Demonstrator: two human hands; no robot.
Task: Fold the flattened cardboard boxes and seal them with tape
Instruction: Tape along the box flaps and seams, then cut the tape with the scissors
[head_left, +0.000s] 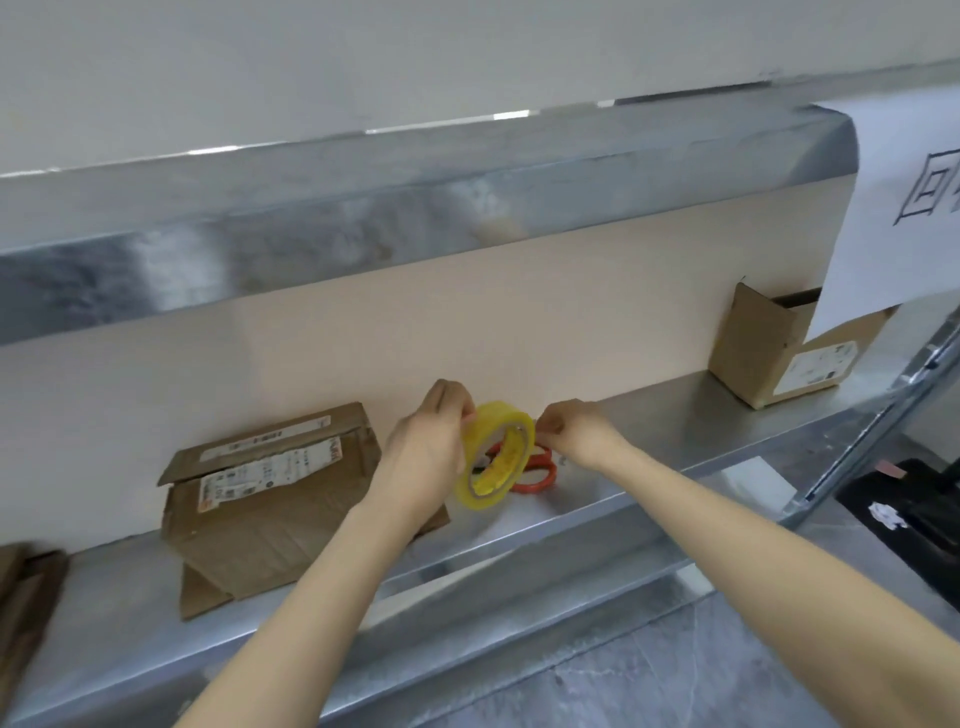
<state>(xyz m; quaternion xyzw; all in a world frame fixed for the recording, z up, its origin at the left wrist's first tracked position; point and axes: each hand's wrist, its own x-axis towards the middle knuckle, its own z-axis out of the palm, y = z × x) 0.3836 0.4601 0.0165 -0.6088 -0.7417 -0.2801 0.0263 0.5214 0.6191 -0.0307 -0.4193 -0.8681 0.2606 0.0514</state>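
Note:
A yellow roll of clear tape (496, 457) is held up above the metal shelf (675, 415). My left hand (428, 447) grips the roll from its left side. My right hand (576, 431) pinches at the roll's upper right edge, where the tape end is. A brown cardboard box (265, 504) with shipping labels lies on the shelf left of my hands, its flaps folded over.
Orange-handled scissors (537, 470) lie on the shelf behind the roll. An open cardboard box (779, 348) stands at the far right under a white paper sign (904, 208). More flat cardboard (26, 592) sits at the left edge. A black bin (909, 509) is lower right.

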